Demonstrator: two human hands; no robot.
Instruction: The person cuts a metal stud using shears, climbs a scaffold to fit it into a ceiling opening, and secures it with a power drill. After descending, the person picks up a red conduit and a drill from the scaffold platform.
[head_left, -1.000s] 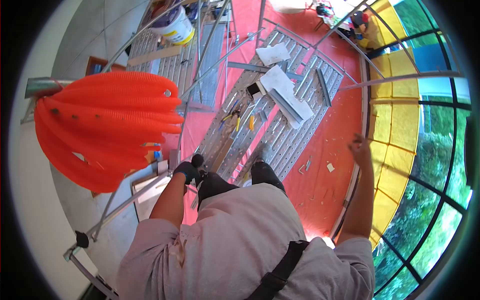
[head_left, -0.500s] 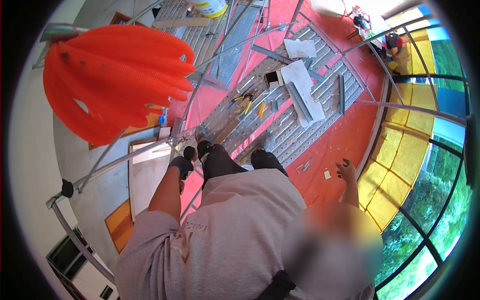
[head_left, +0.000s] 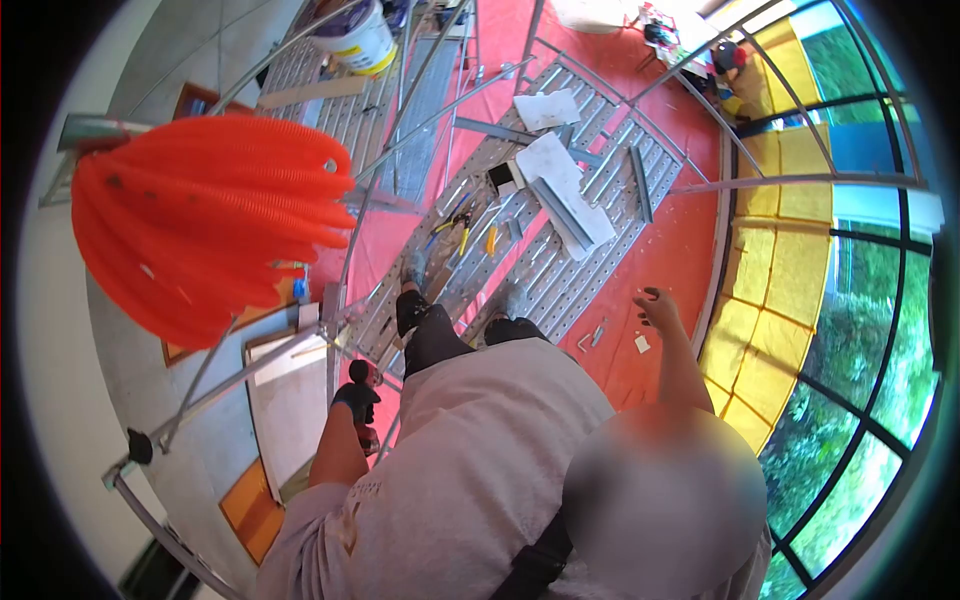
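Observation:
My left hand [head_left: 357,398], in a dark glove, hangs beside the body at the left, wrapped round a black and red power tool [head_left: 367,374]. At the right, my right hand [head_left: 655,308] is held out above the red floor, fingers apart and slightly curled, holding nothing. Below it on the floor lie a small pale piece [head_left: 641,344] and some small metal pieces [head_left: 598,333]. Both feet stand on perforated metal planks [head_left: 575,285]. Pliers with yellow handles [head_left: 465,238], an orange-handled item [head_left: 491,240], white board pieces [head_left: 545,165] and a grey metal channel [head_left: 562,215] lie on the planks.
A bundle of orange corrugated hose [head_left: 210,220] hangs from the scaffold at upper left. Scaffold tubes [head_left: 235,378] cross the left side. A white bucket [head_left: 358,40] stands at the top. Yellow padding [head_left: 770,270] lines the windows. A person [head_left: 728,60] is far off at upper right.
The view has shifted, so the planks and hose appear further left. My right hand appears further left and slightly higher. My left hand appears lower, with more of the power tool showing.

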